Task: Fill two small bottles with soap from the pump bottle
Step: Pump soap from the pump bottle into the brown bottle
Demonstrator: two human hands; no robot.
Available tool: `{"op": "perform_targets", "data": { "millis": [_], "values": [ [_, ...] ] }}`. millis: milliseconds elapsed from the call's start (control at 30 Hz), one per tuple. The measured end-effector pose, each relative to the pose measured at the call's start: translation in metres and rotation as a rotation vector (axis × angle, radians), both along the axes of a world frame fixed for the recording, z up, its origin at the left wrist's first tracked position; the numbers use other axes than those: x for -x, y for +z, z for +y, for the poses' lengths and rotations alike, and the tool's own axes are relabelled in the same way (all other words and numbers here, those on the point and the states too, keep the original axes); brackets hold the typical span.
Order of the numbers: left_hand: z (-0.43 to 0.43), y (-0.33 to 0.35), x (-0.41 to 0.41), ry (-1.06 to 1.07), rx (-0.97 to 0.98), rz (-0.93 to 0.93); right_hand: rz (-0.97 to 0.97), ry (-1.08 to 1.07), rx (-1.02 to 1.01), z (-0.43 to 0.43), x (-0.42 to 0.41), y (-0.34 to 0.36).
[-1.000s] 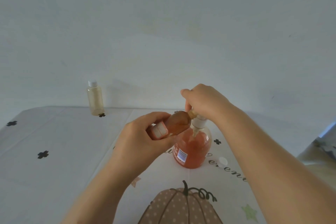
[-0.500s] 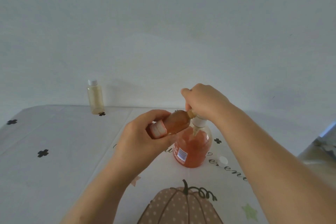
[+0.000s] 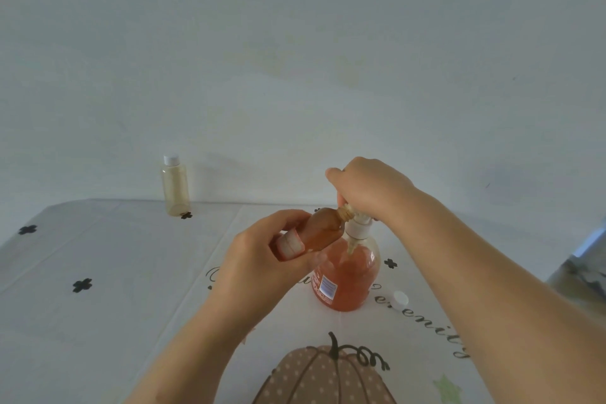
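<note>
A clear pump bottle (image 3: 347, 275) of orange soap stands on the table in the middle. My right hand (image 3: 367, 192) covers its white pump head from above, fingers closed over it. My left hand (image 3: 262, 259) grips a small bottle (image 3: 323, 229) tilted on its side, its open neck against the pump's spout. This small bottle looks orange, filled most of the way. A second small bottle (image 3: 175, 185) with a white cap stands upright at the back left, holding pale liquid.
A loose white cap (image 3: 400, 299) lies on the tablecloth (image 3: 114, 289) right of the pump bottle. The cloth has black crosses, script lettering and a pumpkin print (image 3: 324, 377) near me. A wall rises right behind the table.
My hands and both bottles have stayed almost in place; the tilted small bottle has shifted only slightly at the spout.
</note>
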State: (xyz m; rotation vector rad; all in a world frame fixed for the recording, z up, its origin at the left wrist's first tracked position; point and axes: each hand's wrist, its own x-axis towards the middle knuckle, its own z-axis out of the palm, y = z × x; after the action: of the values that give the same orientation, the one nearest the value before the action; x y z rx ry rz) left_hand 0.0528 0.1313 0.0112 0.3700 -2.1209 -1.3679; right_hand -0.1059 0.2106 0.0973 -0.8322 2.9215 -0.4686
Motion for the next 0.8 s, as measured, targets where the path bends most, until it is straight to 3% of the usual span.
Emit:
{"op": "perform_targets", "data": {
  "millis": [800],
  "values": [
    [-0.001, -0.001, 0.0, 0.02, 0.0, 0.015, -0.004, -0.013, 0.012, -0.002, 0.002, -0.003]
  ]
}}
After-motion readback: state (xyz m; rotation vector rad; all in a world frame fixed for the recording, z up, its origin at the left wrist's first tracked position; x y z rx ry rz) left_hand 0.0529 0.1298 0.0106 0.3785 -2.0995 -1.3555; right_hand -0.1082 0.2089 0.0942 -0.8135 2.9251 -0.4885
